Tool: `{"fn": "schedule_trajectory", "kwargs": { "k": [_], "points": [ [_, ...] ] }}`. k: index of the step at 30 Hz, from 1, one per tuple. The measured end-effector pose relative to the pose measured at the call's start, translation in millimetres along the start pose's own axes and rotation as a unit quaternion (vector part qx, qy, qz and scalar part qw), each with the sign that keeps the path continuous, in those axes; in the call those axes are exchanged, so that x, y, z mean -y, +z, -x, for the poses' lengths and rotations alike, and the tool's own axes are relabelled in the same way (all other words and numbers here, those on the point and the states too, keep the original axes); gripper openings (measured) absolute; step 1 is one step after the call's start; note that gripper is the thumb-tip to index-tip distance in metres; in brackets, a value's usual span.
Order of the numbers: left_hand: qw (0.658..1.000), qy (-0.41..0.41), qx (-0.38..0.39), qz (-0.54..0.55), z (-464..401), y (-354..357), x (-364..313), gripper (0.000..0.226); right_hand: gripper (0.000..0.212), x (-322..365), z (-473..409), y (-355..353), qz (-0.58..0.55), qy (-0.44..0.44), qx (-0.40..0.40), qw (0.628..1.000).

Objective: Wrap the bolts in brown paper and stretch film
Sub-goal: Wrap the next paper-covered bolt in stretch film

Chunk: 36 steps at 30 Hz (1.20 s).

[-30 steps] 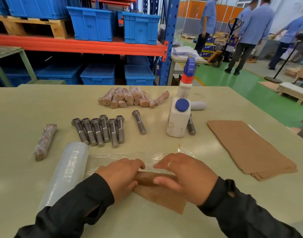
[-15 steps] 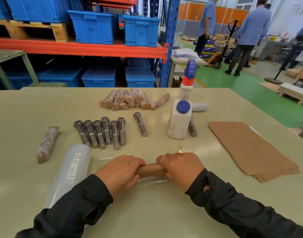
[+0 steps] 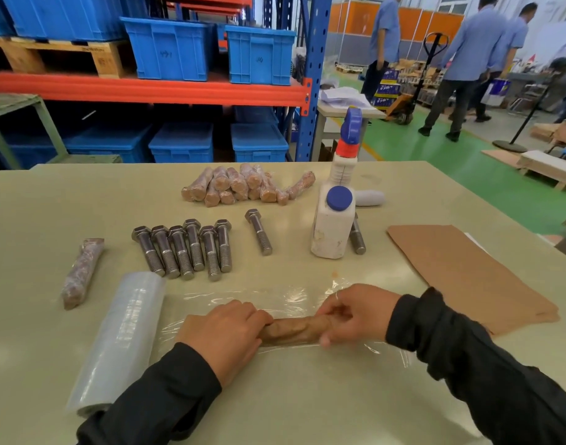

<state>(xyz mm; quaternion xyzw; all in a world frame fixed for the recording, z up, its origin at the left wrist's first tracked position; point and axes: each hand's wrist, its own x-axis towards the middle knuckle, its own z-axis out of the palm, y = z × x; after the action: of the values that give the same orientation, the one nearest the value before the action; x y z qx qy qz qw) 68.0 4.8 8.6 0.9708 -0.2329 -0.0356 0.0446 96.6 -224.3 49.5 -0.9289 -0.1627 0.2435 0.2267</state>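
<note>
A bolt rolled in brown paper lies crosswise on a spread sheet of stretch film near the table's front. My left hand grips its left end. My right hand pinches its right end with curled fingers. The stretch film roll lies to the left, its film running under the bundle. Several bare steel bolts lie in a row behind, one more bolt apart to their right. A pile of wrapped bolts sits farther back. A stack of brown paper sheets lies at the right.
A single wrapped bolt lies at the far left. A white bottle with a blue cap stands mid-table, a bolt right of its base and a white cylinder behind it. Behind the table stand shelves with blue crates. People stand at the back right.
The flat brown paper has been rolled tight around the bolt. My hands have moved apart to the bundle's two ends, and more of the paper roll shows between them.
</note>
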Motion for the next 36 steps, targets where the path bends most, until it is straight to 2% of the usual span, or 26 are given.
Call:
{"fn": "schedule_trajectory", "kwargs": {
  "k": [2, 4, 6, 11, 13, 16, 18, 19, 22, 25, 28, 32, 35, 36],
  "points": [
    [1.000, -0.003, -0.006, -0.002, 0, 2, 1, 0.037, 0.012, -1, 2, -3, -0.131, 0.034, 0.014, 0.991],
    [1.000, -0.004, -0.022, 0.001, 1, 4, 2, 0.037, 0.003, 2, 3, -3, -0.165, 0.057, 0.004, 0.985],
    [0.999, 0.007, -0.032, 0.002, 1, 5, 3, 0.036, 0.008, 7, 1, -2, -0.140, 0.074, -0.016, 0.987],
    [0.999, 0.016, -0.040, -0.028, 0, 6, 4, 0.036, 0.019, 46, -8, 4, 0.076, 0.088, -0.120, 0.986],
    [0.997, 0.009, -0.067, -0.029, 2, 6, 1, 0.036, 0.020, 52, -9, 8, 0.059, 0.085, -0.137, 0.985],
    [0.994, 0.041, -0.101, -0.026, 4, -2, -2, 0.034, 0.023, 47, -3, 16, -0.088, 0.073, -0.135, 0.984],
    [0.993, 0.044, -0.111, -0.017, 6, -10, -6, 0.038, 0.026, 42, 2, 25, -0.137, 0.050, -0.144, 0.979],
    [0.996, 0.038, -0.084, -0.009, 6, -12, -6, 0.036, 0.026, 40, 3, 29, -0.132, 0.033, -0.154, 0.979],
    [0.992, 0.036, -0.121, -0.021, 6, -5, -4, 0.035, 0.017, 35, 9, 34, -0.084, -0.011, -0.165, 0.983],
    [0.994, 0.047, -0.101, -0.002, 10, -10, -7, 0.043, 0.019, 31, 10, 31, -0.052, -0.028, -0.162, 0.985],
    [0.990, 0.054, -0.131, -0.013, 11, -8, -6, 0.044, 0.015, 35, 6, 27, -0.048, -0.023, -0.160, 0.986],
    [0.984, 0.050, -0.169, -0.027, 12, -13, -11, 0.044, 0.017, 43, -3, 25, 0.030, -0.024, -0.131, 0.991],
    [0.967, -0.026, -0.254, -0.010, 29, -8, -10, 0.027, 0.022, 42, -5, 26, 0.045, -0.016, -0.126, 0.991],
    [0.960, -0.069, -0.272, -0.003, 38, -6, -10, 0.031, 0.021, 42, -4, 27, 0.051, -0.016, -0.127, 0.990]
  ]
}}
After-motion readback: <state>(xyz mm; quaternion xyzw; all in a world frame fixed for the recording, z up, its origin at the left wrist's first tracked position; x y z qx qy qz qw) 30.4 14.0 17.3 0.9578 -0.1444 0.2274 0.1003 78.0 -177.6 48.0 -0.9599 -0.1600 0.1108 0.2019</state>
